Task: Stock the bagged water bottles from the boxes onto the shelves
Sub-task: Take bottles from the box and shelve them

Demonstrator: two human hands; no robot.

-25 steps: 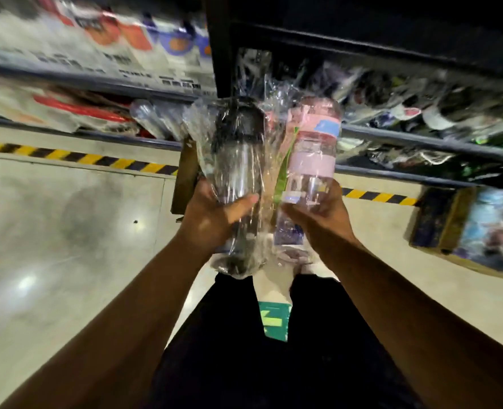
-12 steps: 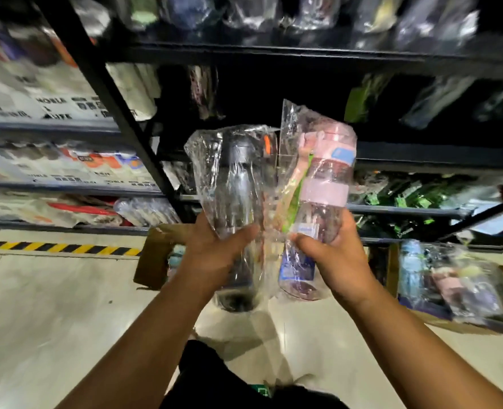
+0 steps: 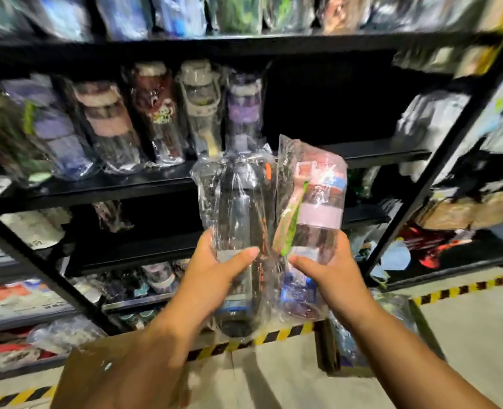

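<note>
My left hand point(image 3: 215, 273) grips a clear bottle with a black lid point(image 3: 238, 208), wrapped in a plastic bag. Beside it, my right hand point(image 3: 330, 270) grips a bagged pink bottle point(image 3: 315, 202) with a pink strap. Both bottles stand upright, side by side, in front of a black shelf board point(image 3: 111, 187). On that board several bagged bottles point(image 3: 155, 113) stand in a row at the left; its right part point(image 3: 377, 152) is dark and bare.
A cardboard box point(image 3: 96, 373) sits on the floor at the lower left, and a second box with bagged bottles point(image 3: 377, 335) at the lower right. Black slanted uprights point(image 3: 439, 163) frame the rack. Yellow-black tape point(image 3: 466, 287) marks the floor edge. Lower shelves hold packaged goods.
Both hands have lifted the two bagged bottles from near the floor up to the level of the middle shelf. My view has tilted upward, so the stocked shelf row is now in sight.
</note>
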